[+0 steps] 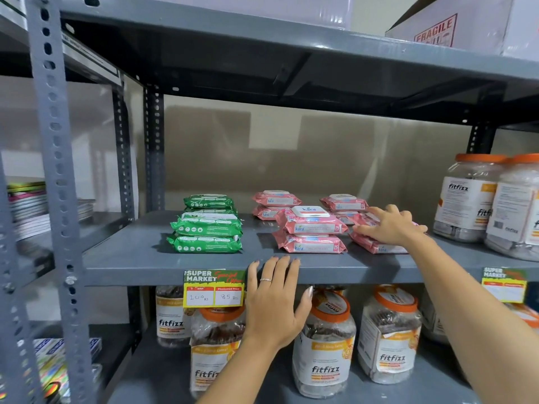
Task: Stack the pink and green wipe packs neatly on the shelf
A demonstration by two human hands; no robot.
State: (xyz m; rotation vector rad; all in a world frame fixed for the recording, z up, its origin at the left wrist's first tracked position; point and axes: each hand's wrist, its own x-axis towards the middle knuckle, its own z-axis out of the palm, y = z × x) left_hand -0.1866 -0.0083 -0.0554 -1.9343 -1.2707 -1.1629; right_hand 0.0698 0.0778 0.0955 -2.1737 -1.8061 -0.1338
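On the grey metal shelf [151,255], green wipe packs [205,234] stand in a front stack, with more green packs [208,202] stacked behind. To their right sit pink wipe packs: a front stack of two [310,233], a rear stack [275,202] and another rear stack [344,204]. My right hand [392,225] lies flat with spread fingers on top of the rightmost pink stack [376,246], pressing on it. The fingers of my left hand [275,298] rest flat on the shelf's front edge, holding nothing.
Large fitfizz jars with orange lids [469,196] stand at the shelf's right end, and more jars [323,345] fill the shelf below. A supermarket price tag [214,288] hangs on the front edge. A FRAGILE carton [455,24] sits on the shelf above. Slotted uprights [54,170] frame the left.
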